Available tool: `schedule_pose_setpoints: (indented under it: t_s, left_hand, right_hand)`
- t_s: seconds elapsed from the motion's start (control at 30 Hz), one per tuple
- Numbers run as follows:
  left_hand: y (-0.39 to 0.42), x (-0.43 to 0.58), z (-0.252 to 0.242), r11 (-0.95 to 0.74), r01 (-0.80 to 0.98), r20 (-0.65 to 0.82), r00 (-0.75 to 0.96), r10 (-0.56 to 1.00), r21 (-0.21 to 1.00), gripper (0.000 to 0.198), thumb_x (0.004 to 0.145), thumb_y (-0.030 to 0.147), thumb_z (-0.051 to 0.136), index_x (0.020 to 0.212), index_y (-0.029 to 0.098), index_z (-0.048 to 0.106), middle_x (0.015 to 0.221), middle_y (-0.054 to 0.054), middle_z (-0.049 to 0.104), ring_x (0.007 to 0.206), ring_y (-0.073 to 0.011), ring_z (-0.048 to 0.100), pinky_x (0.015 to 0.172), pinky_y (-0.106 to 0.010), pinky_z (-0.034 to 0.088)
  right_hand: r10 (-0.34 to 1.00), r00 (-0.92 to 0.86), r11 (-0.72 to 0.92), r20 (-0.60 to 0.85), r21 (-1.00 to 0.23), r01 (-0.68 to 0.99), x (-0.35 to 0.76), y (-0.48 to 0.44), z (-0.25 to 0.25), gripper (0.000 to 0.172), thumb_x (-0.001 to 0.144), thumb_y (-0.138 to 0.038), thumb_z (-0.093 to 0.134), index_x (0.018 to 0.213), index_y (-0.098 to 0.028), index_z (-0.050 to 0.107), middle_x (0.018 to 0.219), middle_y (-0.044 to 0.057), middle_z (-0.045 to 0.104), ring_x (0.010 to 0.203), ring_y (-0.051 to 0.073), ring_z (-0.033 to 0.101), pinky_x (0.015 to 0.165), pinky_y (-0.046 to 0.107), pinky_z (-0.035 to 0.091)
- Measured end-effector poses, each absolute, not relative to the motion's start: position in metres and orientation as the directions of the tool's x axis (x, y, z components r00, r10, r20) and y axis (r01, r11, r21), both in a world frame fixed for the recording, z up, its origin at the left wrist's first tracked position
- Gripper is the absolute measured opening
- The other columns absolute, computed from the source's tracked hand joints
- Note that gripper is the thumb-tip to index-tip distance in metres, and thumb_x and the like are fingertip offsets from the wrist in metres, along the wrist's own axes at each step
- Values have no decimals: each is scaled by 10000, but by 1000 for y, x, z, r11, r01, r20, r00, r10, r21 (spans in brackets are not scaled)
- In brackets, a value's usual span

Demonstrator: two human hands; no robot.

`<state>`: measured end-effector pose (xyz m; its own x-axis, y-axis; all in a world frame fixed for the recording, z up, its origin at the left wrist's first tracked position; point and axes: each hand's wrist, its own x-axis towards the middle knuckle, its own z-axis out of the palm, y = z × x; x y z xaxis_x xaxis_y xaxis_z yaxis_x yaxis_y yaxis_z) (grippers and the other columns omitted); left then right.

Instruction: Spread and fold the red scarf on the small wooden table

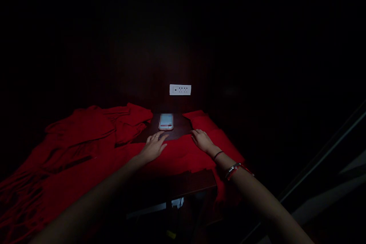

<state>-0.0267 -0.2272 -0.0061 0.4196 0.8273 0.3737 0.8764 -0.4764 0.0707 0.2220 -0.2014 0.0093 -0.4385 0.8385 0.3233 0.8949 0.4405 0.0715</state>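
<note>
Red cloth (177, 156) lies spread over a dark table (197, 183), bunched up at the left and hanging past the front edge at the right. My left hand (154, 146) is over the cloth's far edge with its fingers apart, just in front of a phone (166, 122) with a lit screen. My right hand (201, 140), wearing bands at the wrist, rests on the cloth right of the phone, fingers spread and holding nothing.
A white socket panel (180, 90) is on the dark wall behind the table. Below the table's front edge a small yellow thing (171, 234) shows dimly. Pale slanting edges run through the dark at the lower right.
</note>
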Motion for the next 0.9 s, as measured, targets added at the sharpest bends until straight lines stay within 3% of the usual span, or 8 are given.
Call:
schedule_pose_setpoints:
  t_s: [0.07,0.17,0.27,0.53,0.63,0.7,0.8,0.9]
  left_hand:
    - [-240,-37,-15,-603,797,359,559,747,13,433,828,366,343,1242,241,326,1346,-92,234,1207,-231,242,943,-427,244]
    - [-253,-65,-19,-690,724,184,679,711,-3,468,831,424,313,1277,299,245,1371,-52,195,1235,-226,187,957,-429,232]
    - [-260,-91,-15,-667,745,72,665,743,-3,498,833,454,285,1295,302,179,1363,-42,213,1238,-231,178,961,-451,209]
    - [-264,-94,-3,-603,798,9,603,798,-12,532,823,498,245,1301,273,181,1372,-49,171,1247,-237,136,973,-459,171]
    - [-272,-98,4,-561,827,101,561,821,-38,496,834,471,237,1289,274,231,1369,-45,192,1244,-223,161,975,-454,171]
    - [-280,-112,7,-504,861,200,507,838,-70,467,831,461,258,1259,283,307,1363,-36,219,1237,-220,189,973,-443,188]
    - [-293,-153,8,-341,936,261,353,899,-89,466,814,457,297,1207,231,406,1330,-64,296,1197,-228,281,955,-405,245]
    - [-306,-200,7,-127,991,176,131,976,-30,499,806,425,321,1185,116,422,1208,-126,447,1100,-225,411,924,-351,301]
  right_hand:
    - [839,-435,436,327,75,897,224,-197,11,300,870,-269,264,977,-138,513,954,104,542,877,160,486,777,272,346]
    - [842,-430,432,325,70,899,226,-191,16,271,862,-247,293,900,-130,535,919,99,555,836,155,497,747,253,350]
    - [848,-431,437,310,54,898,228,-185,19,251,854,-220,312,881,-122,542,896,96,565,816,146,503,724,231,350]
    - [833,-417,428,365,54,902,222,-195,26,259,840,-215,343,965,-113,545,972,130,535,920,200,459,785,314,337]
    - [744,-486,542,459,12,840,214,-218,36,297,840,-262,355,1068,-138,500,1076,115,496,1000,186,419,855,319,315]
    - [678,-585,655,445,-5,756,209,-237,35,347,846,-322,341,1133,-164,456,1131,98,477,1051,172,394,899,325,288]
    - [655,-694,728,300,-3,685,208,-261,22,426,840,-416,312,1204,-211,394,1203,86,442,1111,192,361,927,396,255]
    - [703,-690,702,173,-14,712,212,-268,11,441,845,-426,280,1214,-211,392,1239,102,412,1129,219,355,932,451,230]
